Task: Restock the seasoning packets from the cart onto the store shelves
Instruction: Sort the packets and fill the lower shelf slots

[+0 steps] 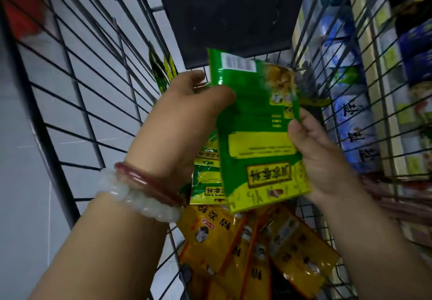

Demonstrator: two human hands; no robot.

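From the head camera, both hands are raised over a wire cart [98, 93] and hold green seasoning packets between them. The left hand [187, 121] grips a small stack of green packets [205, 178] from the left side, its thumb lying across the face of the front packet [257, 131] and its fingers hidden behind the stack. The right hand [320, 157] pinches the right edge of that front packet, thumb on the printed face and the other fingers curled behind it. The front packet is held upright with its print upside down to the camera, a barcode at its top edge and a yellow band at its bottom. On the left wrist sit two bracelets touching each other: a dark red bangle [149, 182] nearer the hand and a pale beaded bracelet [140, 199] behind it. Below the hands, on the cart floor, lies a loose pile of yellow packets [257, 248], overlapping one another at different angles. A dark panel [231, 16] closes the far end of the cart, and a few more green and yellow packets [163, 70] stand against the cart's left wall near it. Through the right wall of the cart, store shelves [378, 84] show, stocked with blue and white bags that are blurred.
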